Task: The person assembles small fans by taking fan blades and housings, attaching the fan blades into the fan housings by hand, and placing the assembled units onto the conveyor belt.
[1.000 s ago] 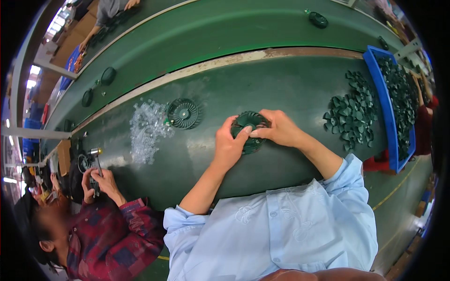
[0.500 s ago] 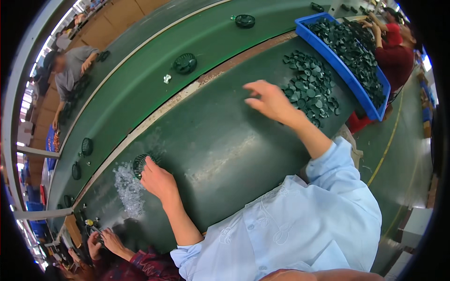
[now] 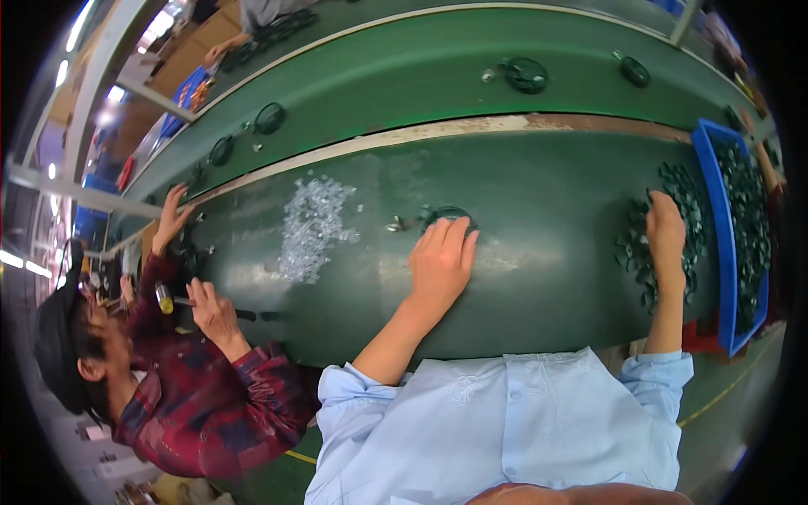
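My left hand (image 3: 442,261) is closed over the near edge of a round, dark green ribbed plastic part (image 3: 438,215) on the green work surface; my fingers hide much of it. A small shiny metal piece (image 3: 396,224) lies just left of that part. At the right, my right hand (image 3: 667,227) reaches into a loose pile of small dark green disc-like pieces (image 3: 694,215). Its fingers are bent together, with one small dark piece (image 3: 650,194) showing at the tips. Left of my left hand is a heap of small clear plastic pieces (image 3: 316,223).
A blue bin (image 3: 717,236) full of dark green pieces bounds the right end. Beyond the pale ledge runs a green conveyor (image 3: 379,105) carrying round dark parts (image 3: 527,76). At the left, a co-worker in a plaid sleeve (image 3: 261,391) holds a yellow-ended tool (image 3: 164,299).
My view has turned leftward over the bench. My left hand and the round part have come away from the clear heap, and my right hand has gone to the pile of dark pieces.
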`<state>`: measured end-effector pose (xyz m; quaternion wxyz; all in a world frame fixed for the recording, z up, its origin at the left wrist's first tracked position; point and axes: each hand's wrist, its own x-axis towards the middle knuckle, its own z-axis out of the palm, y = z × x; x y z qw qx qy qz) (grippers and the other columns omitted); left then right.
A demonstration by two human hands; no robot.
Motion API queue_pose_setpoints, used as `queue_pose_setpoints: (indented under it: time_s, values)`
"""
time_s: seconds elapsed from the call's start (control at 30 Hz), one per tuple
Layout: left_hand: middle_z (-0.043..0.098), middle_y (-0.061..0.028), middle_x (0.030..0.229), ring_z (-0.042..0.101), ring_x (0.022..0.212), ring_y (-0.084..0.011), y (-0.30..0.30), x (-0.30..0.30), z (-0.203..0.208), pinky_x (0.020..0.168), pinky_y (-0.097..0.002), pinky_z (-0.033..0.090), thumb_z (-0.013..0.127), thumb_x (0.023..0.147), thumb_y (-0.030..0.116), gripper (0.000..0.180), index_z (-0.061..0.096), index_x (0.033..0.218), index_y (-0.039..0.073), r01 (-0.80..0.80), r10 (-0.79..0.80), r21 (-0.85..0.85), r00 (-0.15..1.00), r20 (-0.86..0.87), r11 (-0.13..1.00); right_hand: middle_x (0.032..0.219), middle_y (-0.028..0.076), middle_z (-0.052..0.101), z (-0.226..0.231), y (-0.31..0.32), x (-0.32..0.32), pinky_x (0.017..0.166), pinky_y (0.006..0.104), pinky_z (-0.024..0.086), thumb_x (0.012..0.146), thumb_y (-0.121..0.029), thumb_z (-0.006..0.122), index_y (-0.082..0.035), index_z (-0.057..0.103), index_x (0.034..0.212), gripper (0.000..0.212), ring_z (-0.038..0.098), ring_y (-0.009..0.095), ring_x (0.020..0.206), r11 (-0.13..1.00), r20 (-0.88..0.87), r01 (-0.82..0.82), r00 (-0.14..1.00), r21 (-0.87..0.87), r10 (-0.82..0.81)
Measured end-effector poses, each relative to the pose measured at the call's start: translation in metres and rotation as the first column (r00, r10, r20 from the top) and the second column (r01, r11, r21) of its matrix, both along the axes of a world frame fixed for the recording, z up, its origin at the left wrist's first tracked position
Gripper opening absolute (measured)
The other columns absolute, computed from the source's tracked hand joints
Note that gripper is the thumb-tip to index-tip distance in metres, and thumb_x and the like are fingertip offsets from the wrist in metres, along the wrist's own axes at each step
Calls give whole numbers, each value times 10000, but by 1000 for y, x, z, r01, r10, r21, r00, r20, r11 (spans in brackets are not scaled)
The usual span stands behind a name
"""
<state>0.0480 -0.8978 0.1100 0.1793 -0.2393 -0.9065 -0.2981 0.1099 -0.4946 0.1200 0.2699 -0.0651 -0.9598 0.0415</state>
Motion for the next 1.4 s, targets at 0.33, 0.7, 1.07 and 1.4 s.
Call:
queue_pose_setpoints:
  time_s: [0.33, 0.7, 1.07, 1.4]
  values:
    - [598, -129, 1140, 557, 1053, -309, -17, -26, -14, 884, -438, 436, 649, 826, 75, 304, 599, 1122, 30, 60, -47, 76, 986, -161, 995, 919, 42, 639, -27, -117, -21, 704, 241, 489, 926, -12, 553, 0, 592, 1149, 227, 585, 99, 780, 473, 115, -62, 935, -879, 336]
    - [598, -109, 1142, 536, 1067, -316, -105, -30, 10, 899, -432, 430, 667, 812, 71, 289, 617, 1095, 44, -131, 140, -205, 990, 27, 970, 955, 126, 601, -8, -148, -8, 699, 304, 496, 845, 40, 595, 16, 609, 1055, 212, 610, 250, 808, 787, 6, -332, 920, -520, 392]
    - [624, -105, 1066, 565, 992, -304, -140, -69, 1, 809, -414, 441, 609, 783, 18, 236, 653, 1012, 57, -406, 277, -376, 894, -351, 833, 940, 137, 591, -12, -141, -6, 685, 321, 490, 823, 43, 614, 14, 608, 1033, 212, 597, 266, 790, 806, 3, -325, 927, -496, 376]
    - [593, -116, 993, 558, 964, -319, -15, -47, 6, 849, -464, 441, 643, 788, 52, 312, 608, 1098, 43, 212, -192, -267, 977, 97, 940, 975, 128, 575, 5, -154, 5, 708, 405, 492, 772, -93, 721, -26, 606, 1099, 353, 601, 328, 864, 855, 265, -296, 863, -427, 431]
